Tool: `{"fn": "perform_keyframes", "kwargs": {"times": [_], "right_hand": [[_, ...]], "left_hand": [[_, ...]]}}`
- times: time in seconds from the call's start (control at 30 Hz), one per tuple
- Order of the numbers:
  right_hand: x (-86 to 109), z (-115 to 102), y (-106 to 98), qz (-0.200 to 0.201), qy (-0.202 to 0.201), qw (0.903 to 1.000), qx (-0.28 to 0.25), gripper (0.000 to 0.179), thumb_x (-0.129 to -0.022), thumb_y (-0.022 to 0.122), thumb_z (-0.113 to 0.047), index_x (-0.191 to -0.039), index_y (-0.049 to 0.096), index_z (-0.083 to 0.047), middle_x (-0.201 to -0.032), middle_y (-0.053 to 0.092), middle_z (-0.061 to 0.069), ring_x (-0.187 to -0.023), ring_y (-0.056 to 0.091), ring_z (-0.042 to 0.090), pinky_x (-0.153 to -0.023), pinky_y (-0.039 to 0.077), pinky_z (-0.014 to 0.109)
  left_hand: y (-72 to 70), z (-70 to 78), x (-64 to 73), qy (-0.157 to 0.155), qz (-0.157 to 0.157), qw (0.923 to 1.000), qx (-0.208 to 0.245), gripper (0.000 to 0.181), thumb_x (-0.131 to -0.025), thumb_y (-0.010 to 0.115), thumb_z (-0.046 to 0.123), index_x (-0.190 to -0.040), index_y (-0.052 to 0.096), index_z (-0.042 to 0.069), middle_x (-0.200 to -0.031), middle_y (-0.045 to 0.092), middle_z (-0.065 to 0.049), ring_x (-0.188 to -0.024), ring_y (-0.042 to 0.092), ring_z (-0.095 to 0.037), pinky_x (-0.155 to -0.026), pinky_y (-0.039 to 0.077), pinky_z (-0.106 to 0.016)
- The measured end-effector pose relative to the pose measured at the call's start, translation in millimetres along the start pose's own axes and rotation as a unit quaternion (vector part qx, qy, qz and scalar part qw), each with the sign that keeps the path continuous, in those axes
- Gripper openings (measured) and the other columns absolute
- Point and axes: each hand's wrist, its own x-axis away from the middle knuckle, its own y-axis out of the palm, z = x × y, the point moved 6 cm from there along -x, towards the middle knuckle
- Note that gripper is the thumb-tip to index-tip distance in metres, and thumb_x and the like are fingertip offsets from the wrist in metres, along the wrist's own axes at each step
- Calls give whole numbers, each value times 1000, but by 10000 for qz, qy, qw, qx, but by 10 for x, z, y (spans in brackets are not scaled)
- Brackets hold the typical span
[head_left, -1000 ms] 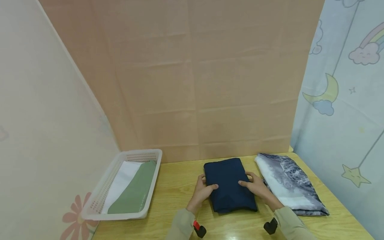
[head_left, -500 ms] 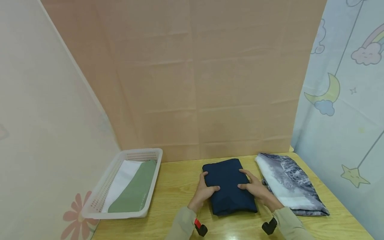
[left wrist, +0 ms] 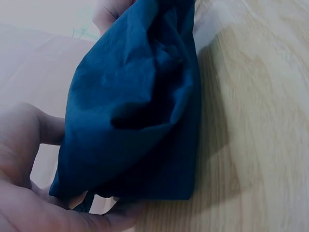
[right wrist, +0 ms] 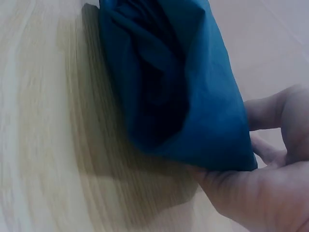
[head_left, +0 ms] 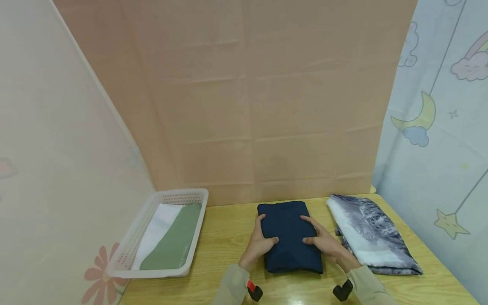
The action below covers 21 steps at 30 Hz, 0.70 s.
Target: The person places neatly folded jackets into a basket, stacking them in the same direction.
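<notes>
A folded navy cloth [head_left: 288, 243] lies over the middle of the table, between both hands. From its left side my left hand [head_left: 257, 245] grips it, the thumb on top. My right hand [head_left: 327, 243] holds the opposite side in the same way, with its thumb [right wrist: 263, 115] against the upper face. Loose folds of the cloth [left wrist: 130, 101] gape at the near end in the left wrist view, and a shadow falls on the table beside them. The fingers beneath the cloth are partly hidden.
At the left stands a white plastic basket [head_left: 195, 237] holding a green and white folded cloth [head_left: 173, 241]. A folded grey and white patterned cloth [head_left: 371, 235] lies on the wooden table [head_left: 225, 224], right of my right hand. A brown sheet [head_left: 244, 106] hangs behind.
The navy cloth has turned slightly and now lies straighter, its near end shifted a little left. Fingers of both hands have moved onto its upper side edges.
</notes>
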Motion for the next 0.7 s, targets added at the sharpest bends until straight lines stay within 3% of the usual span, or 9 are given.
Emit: {"fn": "perform_keyframes", "kwargs": {"times": [0.23,0.4,0.7], "right_hand": [[-20,-76,85,-20,-122,9998,-134,87,-101,63,3,-172,18,-22,-177,-3,26,-152,31,57,-103,55,52],[-22,-162,128,-9,-242,9994,-254,87,-101,62,6,-172,19,-21,-176,1,26,-152,32,57,-103,55,52],[-30,-336,226,-337,-417,9974,-478,88,-103,62,2,-173,15,-22,-175,8,29,-151,35,55,-105,55,52]], "left_hand": [[-84,28,44,-74,-25,9998,-176,95,-89,80,8,-168,29,24,-166,37,-28,-147,43,-53,-113,39,-74],[-159,96,53,-103,-61,9990,-421,93,-90,81,12,-167,30,25,-163,41,-29,-145,46,-53,-112,42,-71],[-332,239,88,76,-96,9992,-367,91,-91,81,10,-166,32,23,-166,36,-28,-147,42,-54,-114,39,-72]]}}
